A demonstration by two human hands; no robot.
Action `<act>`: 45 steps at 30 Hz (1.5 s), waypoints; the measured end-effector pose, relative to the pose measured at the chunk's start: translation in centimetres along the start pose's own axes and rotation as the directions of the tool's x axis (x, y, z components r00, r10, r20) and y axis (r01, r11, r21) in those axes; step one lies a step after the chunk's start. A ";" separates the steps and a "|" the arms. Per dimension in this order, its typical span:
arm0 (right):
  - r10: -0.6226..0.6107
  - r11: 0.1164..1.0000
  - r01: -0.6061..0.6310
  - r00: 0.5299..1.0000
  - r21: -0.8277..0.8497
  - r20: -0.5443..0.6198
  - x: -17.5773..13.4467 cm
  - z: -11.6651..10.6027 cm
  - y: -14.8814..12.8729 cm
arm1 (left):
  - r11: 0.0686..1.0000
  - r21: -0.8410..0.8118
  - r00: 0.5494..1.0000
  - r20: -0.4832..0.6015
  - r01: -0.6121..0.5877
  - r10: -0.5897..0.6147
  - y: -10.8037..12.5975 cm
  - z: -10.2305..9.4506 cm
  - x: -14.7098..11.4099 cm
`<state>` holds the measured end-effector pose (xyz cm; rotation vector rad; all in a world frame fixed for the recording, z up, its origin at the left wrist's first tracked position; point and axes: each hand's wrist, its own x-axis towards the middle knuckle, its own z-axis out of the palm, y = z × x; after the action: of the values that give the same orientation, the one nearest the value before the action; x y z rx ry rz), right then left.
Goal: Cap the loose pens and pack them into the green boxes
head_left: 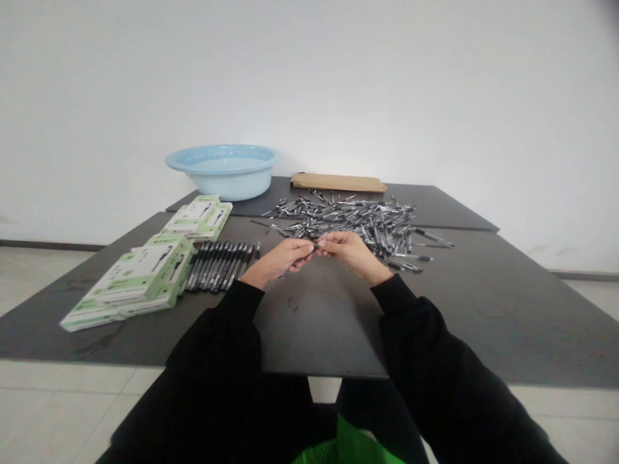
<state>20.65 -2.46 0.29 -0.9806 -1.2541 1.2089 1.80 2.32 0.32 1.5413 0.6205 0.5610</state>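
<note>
Over the middle of the dark table, my left hand (pixel 290 255) and my right hand (pixel 349 250) meet with their fingertips close together. Both are closed on a dark, slim pen (pixel 304 258), which slants down through the left fingers. Most of it is hidden by the fingers. Just beyond the hands spreads a large heap of loose clear-and-black pens (pixel 358 216). A row of pens (pixel 220 265) lies side by side to the left of my left hand.
Green-and-white pen boxes (pixel 140 270) lie stacked on the left, with more boxes (pixel 200 216) behind them. A light blue basin (pixel 227 174) stands at the back left. A flat brown cardboard piece (pixel 338 182) lies by the wall. The table's (pixel 319 335) near edge is in front of me.
</note>
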 end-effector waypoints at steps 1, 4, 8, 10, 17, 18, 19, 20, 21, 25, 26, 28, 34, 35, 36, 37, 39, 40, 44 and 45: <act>0.000 1.000 0.000 1.000 -0.002 -0.010 0.0 0.0 0.1 | 1.000 0.021 1.000 -0.021 -0.004 0.005 0.1 0.0 0.0; 0.010 1.000 -0.009 1.000 0.016 -0.020 0.0 0.1 0.1 | 0.999 0.051 0.996 -0.085 -0.011 0.015 0.0 0.1 0.0; 0.076 0.993 -0.078 0.997 0.086 0.024 -0.2 0.4 0.0 | 1.000 -0.015 0.992 -0.125 -0.016 0.014 -0.3 0.4 0.3; 0.072 0.994 -0.073 0.997 0.084 0.019 -0.2 0.7 -0.1 | 0.998 -0.062 0.994 -0.112 -0.005 -0.002 -0.3 0.6 0.4; -0.054 0.997 0.057 0.997 0.048 -0.053 -0.1 1.2 -0.1 | 0.917 -0.354 0.974 0.191 0.183 -0.121 0.6 0.7 -0.1; -0.062 0.997 0.066 0.994 0.043 -0.087 -0.1 1.0 -0.3 | 0.907 -0.360 0.965 0.219 0.219 -0.146 0.6 0.6 -0.1; -0.075 0.996 0.080 0.989 0.036 -0.129 0.0 0.7 -0.4 | 0.899 -0.360 0.957 0.230 0.250 -0.174 0.5 0.4 -0.1; -0.091 0.995 0.097 0.981 0.026 -0.171 0.0 0.4 -0.6 | 0.893 -0.358 0.953 0.229 0.273 -0.199 0.3 0.3 -0.1; -0.109 0.993 0.114 0.973 0.015 -0.203 0.1 0.1 -0.7 | 0.889 -0.363 0.954 0.210 0.280 -0.214 0.2 0.3 0.0; -0.160 0.986 0.165 0.956 0.003 -0.247 0.3 -0.5 -1.0 | 0.891 -0.430 0.986 -0.006 0.145 -0.164 0.2 0.2 0.3; -0.162 0.985 0.170 0.954 0.010 -0.253 0.3 -0.5 -1.0 | 0.890 -0.444 0.988 -0.060 0.103 -0.144 0.3 0.2 0.3; -0.157 0.985 0.169 0.951 0.020 -0.267 0.3 -0.3 -1.0 | 0.877 -0.478 0.987 -0.115 0.047 -0.116 0.5 0.2 0.2; -0.132 0.989 0.147 0.949 0.030 -0.286 0.1 0.4 -1.1 | 0.761 -0.564 0.945 0.139 0.321 -0.295 0.5 -0.1 0.0; -0.129 0.989 0.143 0.951 0.030 -0.282 0.1 0.4 -1.1 | 0.752 -0.565 0.938 0.144 0.339 -0.315 0.4 -0.1 0.1; -0.127 0.990 0.140 0.953 0.027 -0.276 0.1 0.4 -1.1 | 0.754 -0.566 0.939 0.130 0.334 -0.318 0.3 -0.2 0.2; -0.128 0.990 0.139 0.954 0.022 -0.272 0.1 0.4 -1.0 | 0.761 -0.567 0.944 0.110 0.316 -0.310 0.3 -0.2 0.2; -0.136 0.989 0.145 0.954 0.011 -0.268 0.1 0.4 -1.0 | 0.778 -0.571 0.958 0.062 0.263 -0.279 0.4 -0.2 0.2; -0.142 0.988 0.151 0.952 0.012 -0.271 0.2 0.4 -0.9 | 0.781 -0.578 0.964 0.038 0.236 -0.263 0.6 -0.3 0.1; -0.150 0.983 0.174 0.938 0.052 -0.312 0.2 0.5 -0.9 | 0.733 -0.637 0.962 0.050 0.238 -0.269 1.1 -0.2 -0.2; -0.146 0.984 0.172 0.937 0.056 -0.316 0.2 0.5 -0.9 | 0.719 -0.646 0.958 0.073 0.256 -0.277 1.2 -0.2 -0.2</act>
<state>20.21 -2.45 1.26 -0.9477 -1.0044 0.9304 1.57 2.24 1.48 0.7606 0.5742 0.5040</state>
